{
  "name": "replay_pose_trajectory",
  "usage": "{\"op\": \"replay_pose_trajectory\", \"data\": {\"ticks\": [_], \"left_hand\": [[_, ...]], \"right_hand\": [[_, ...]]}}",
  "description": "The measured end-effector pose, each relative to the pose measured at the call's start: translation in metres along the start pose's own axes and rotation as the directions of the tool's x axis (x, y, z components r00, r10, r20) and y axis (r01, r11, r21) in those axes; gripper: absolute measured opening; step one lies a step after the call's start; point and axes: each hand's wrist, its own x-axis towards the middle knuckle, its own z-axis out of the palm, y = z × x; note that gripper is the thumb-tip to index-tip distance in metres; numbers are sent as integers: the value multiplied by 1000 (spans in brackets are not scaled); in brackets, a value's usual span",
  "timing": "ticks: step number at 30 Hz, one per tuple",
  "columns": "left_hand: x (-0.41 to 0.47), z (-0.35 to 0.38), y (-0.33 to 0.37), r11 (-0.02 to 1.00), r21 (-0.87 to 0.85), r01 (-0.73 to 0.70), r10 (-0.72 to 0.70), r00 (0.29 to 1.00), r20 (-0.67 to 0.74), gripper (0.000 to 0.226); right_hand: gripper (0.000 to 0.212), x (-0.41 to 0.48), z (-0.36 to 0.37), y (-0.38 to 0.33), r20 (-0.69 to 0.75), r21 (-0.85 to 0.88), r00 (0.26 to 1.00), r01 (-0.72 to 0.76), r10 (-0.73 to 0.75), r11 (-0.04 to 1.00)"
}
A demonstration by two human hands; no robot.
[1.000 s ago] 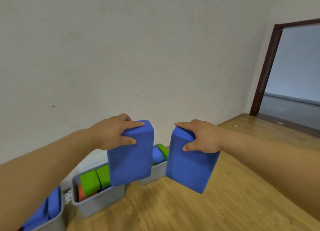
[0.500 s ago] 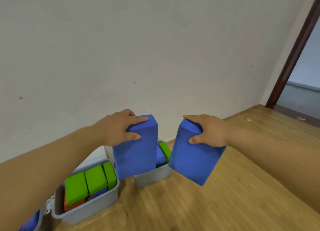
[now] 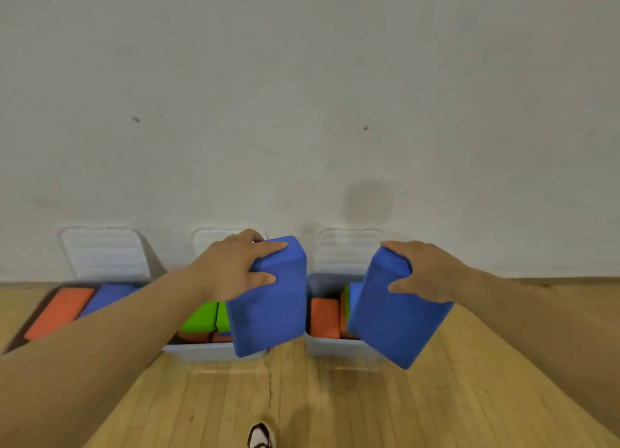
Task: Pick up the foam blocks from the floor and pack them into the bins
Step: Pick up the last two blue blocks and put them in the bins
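left grip clasps blue foam block | right grip clasps second blue block, tilted

We see a wooden plank floor. Three open bins sit directly on it in a row along the wall: left bin, middle bin, right bin, with small gaps between. Shoe on boards at bottom edge.

A plain off-white wall, with small dark specks, perhaps scuffs, meets a wooden plank floor.
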Motion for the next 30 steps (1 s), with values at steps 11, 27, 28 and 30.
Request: {"op": "replay_pose_trajectory", "data": {"ticks": [11,27,28,30], "left_hand": [[229,87,-113,1000,-18,6,-2,978,208,78],[400,389,-244,952,-274,138,-107,986,125,65],[408,407,-248,950,-280,140,-115,988,103,64],[425,432,-252,946,-290,146,-130,989,73,63]], "right_hand": [[91,236,98,77,144,110,981,-148,132,983],[96,549,401,217,381,79,925,-39,5,996],[99,562,418,225,367,90,930,-24,-11,996],[101,575,444,239,311,182,950,-31,-28,983]]}}
